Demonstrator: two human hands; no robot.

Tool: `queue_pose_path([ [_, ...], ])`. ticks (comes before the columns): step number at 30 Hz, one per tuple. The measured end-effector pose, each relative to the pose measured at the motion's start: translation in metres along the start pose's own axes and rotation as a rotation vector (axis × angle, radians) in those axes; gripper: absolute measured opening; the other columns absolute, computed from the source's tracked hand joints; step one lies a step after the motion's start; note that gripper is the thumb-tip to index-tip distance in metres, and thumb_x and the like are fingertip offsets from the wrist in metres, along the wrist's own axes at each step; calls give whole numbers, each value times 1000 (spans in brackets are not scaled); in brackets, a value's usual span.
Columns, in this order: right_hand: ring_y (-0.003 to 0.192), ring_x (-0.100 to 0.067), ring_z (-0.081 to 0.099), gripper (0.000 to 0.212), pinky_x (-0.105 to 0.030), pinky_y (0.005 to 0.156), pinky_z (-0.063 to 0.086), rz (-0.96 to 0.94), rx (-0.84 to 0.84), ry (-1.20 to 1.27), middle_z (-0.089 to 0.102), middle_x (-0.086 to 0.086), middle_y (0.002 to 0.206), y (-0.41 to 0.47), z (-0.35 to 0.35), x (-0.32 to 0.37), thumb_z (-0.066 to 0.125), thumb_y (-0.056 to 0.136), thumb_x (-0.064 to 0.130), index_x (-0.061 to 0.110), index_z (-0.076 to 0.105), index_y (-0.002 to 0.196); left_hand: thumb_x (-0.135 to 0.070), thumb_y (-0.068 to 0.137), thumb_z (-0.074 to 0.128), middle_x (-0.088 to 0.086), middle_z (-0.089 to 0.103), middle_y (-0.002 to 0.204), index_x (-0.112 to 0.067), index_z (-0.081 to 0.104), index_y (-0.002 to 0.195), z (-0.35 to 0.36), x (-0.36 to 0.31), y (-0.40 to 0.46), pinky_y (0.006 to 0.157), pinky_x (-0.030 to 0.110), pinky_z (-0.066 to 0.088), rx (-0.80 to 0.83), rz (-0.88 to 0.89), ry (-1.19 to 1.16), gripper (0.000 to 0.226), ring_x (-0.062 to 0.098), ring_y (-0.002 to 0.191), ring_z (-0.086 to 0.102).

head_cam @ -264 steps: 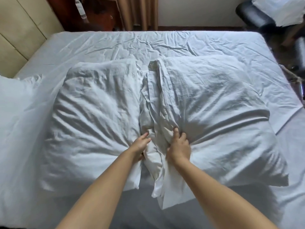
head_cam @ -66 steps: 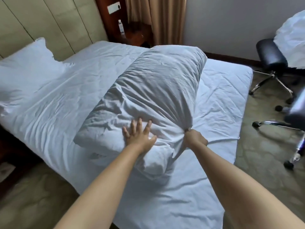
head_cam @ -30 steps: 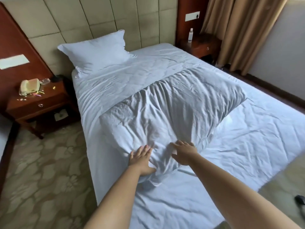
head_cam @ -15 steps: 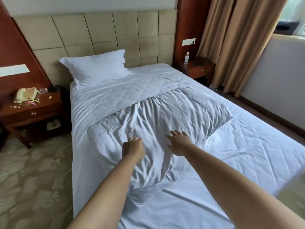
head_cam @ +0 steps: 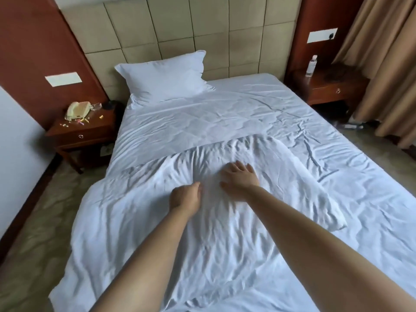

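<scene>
pillow (head_cam: pixel 225 235): right hand (head_cam: pixel 239 179) flat (fingers spread); left hand (head_cam: pixel 185 198) grips it

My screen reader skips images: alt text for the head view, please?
A left hand grips a crumpled pillow on a white bed while the right hand rests flat on the pillow. A second pillow leans against the headboard.

head camera looks down, close over the pillow (head_cam: pixel 225 221), toward the headboard (head_cam: pixel 191 28).
</scene>
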State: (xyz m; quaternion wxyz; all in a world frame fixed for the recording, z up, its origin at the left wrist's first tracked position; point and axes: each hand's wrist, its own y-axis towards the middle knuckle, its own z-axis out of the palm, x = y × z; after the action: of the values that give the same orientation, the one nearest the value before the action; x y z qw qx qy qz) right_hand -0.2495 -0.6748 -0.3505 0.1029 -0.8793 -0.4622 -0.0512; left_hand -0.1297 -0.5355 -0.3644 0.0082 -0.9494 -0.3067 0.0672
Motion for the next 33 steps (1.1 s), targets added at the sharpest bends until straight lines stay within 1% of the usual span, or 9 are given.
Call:
queue_pose_path([
  [2, 147, -25, 1, 56, -55, 114, -3, -39, -7, -30, 15, 1, 158, 10, 9, -9, 34, 91, 60, 41, 30, 144, -40, 99, 35, 9, 70, 103, -18, 62, 108, 3, 1, 13, 89, 34, 37, -78, 6, 89, 36, 29, 101, 62],
  [4, 147, -26, -6, 61, -61, 110, -8, -49, -47, -26, 5, 2, 160, 10, 30, -19, 25, 89, 68, 45, 19, 146, -45, 94, 37, 3, 70, 105, -23, 65, 109, 18, 0, 19, 100, 39, 26, -158, 8, 161, 39, 24, 109, 58],
  [7, 146, -23, -17, 67, -61, 110, -13, -19, -69, -17, -11, 4, 161, 0, 72, -36, 14, 88, 70, 45, 1, 149, -54, 85, 33, 10, 52, 137, -30, 51, 136, 62, -6, 8, 108, 59, 6, -215, -51, 153, 58, 32, 133, 40],
  [11, 147, -25, -10, 69, -59, 109, -10, -35, -190, 14, -3, 2, 160, -6, 131, -53, 21, 88, 67, 40, 4, 149, -62, 86, 31, 15, 27, 155, -31, 33, 146, 116, -10, -3, 106, 70, 11, -221, -39, 163, 67, 38, 143, 22],
  [19, 144, -36, 15, 65, -59, 112, 2, -81, -430, -11, 17, -6, 158, -2, 221, -62, 37, 90, 57, 32, 24, 148, -58, 88, 38, 14, 23, 156, -30, 34, 145, 195, 0, 1, 108, 68, 6, -270, -4, 213, 63, 36, 144, 17],
  [25, 147, -31, -10, 68, -57, 114, -6, -61, -336, -53, -8, -2, 161, 2, 253, -64, 29, 91, 56, 31, 11, 152, -57, 88, 32, 14, 22, 157, -32, 27, 146, 218, -2, 1, 108, 68, 5, -177, -37, 205, 63, 35, 144, 16],
  [28, 147, -28, -4, 66, -53, 113, -5, -38, -194, -37, 13, -5, 160, -2, 224, -62, 28, 90, 57, 29, 23, 149, -56, 89, 34, 13, 27, 155, -31, 37, 144, 200, -8, -1, 108, 68, 8, -150, -63, 189, 61, 34, 143, 23],
  [30, 145, -31, 18, 62, -51, 112, -1, -93, -118, -52, 30, -7, 155, -1, 193, -69, 32, 90, 54, 28, 37, 145, -53, 90, 34, 9, 31, 154, -31, 41, 143, 183, -16, -1, 107, 69, 11, -130, -102, 162, 58, 33, 142, 26],
  [33, 130, -37, 46, 53, -46, 115, 3, -103, -179, -58, 51, -11, 140, -1, 150, -96, 40, 84, 40, 20, 60, 129, -48, 90, 28, 6, 34, 153, -31, 42, 142, 158, -35, 6, 103, 70, 12, -104, -129, 144, 57, 36, 139, 31],
])
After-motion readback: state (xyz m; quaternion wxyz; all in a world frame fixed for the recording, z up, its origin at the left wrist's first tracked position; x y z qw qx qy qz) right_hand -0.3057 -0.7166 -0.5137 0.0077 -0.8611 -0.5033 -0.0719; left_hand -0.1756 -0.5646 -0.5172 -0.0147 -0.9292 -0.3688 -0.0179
